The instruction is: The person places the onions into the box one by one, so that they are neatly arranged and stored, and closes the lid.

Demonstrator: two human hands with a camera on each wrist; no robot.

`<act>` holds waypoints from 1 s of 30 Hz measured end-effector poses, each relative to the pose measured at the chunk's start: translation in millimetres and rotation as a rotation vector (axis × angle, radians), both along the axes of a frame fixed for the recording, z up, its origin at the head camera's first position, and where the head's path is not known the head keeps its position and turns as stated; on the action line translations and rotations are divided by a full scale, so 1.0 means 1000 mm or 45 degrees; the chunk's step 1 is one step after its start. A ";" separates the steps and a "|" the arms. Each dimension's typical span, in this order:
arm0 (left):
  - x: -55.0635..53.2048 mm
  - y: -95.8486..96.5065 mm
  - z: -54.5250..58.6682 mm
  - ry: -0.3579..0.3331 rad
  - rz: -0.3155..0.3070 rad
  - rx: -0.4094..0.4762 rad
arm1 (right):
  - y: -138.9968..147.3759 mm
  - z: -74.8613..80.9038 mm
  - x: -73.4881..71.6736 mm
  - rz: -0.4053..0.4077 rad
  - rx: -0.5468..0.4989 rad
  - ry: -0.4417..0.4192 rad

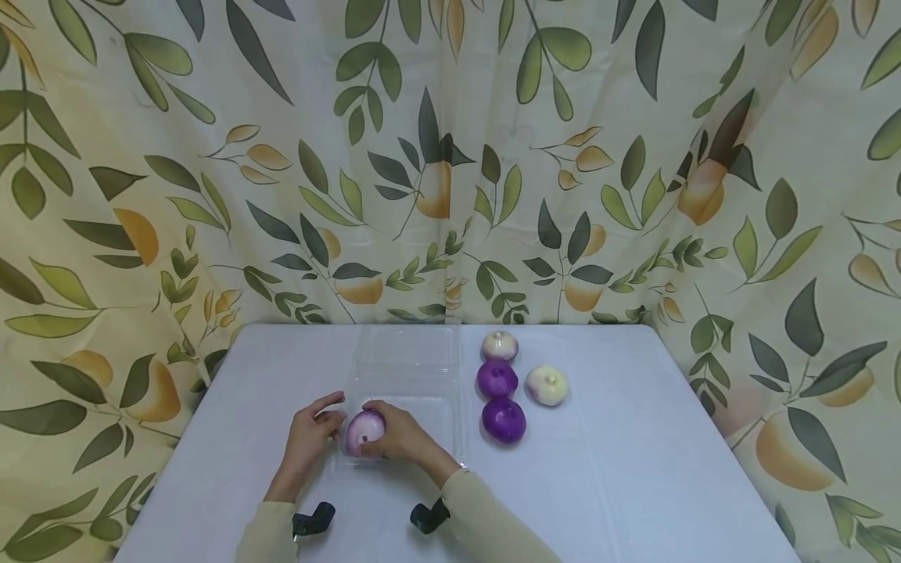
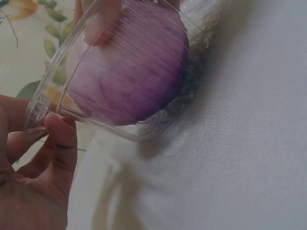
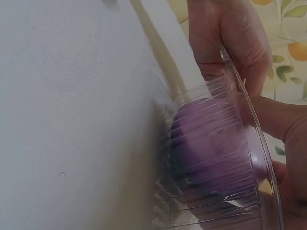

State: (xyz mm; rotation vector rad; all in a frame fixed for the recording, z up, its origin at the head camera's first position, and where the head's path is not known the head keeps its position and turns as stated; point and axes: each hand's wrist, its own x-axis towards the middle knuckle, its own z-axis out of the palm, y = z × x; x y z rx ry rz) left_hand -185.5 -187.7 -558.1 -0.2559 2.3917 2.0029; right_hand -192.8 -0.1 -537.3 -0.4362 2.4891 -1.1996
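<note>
A pale purple onion sits in the near left corner of a clear plastic clamshell container. My right hand grips that onion from its right side, thumb and fingers around it. At the container's left edge, my left hand pinches the rim between thumb and fingers; the left wrist view shows the thumb against the rim. Through the ribbed clear wall, the onion also shows in the right wrist view. The container's lid lies folded back, away from me.
Right of the container, two dark purple onions and a whitish-purple onion stand in a row. A white onion lies beside them. A white cloth covers the table; a leaf-patterned curtain hangs behind.
</note>
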 end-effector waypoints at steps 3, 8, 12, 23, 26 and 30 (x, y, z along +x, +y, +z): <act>0.000 0.001 0.000 -0.004 0.003 -0.010 | 0.001 0.001 -0.001 -0.006 -0.001 0.010; 0.002 0.004 0.011 -0.038 0.003 -0.003 | 0.008 0.009 -0.006 -0.061 -0.083 0.038; 0.000 0.003 0.013 -0.064 0.003 0.016 | 0.015 0.018 -0.007 -0.083 -0.151 0.091; -0.002 0.001 0.000 -0.022 0.024 -0.019 | 0.029 0.059 0.000 -0.037 -0.384 0.124; -0.001 0.001 0.002 -0.018 0.029 -0.023 | 0.034 0.068 0.003 -0.019 -0.386 0.184; -0.001 0.001 0.001 -0.002 0.023 -0.018 | 0.042 0.078 0.007 -0.017 -0.388 0.249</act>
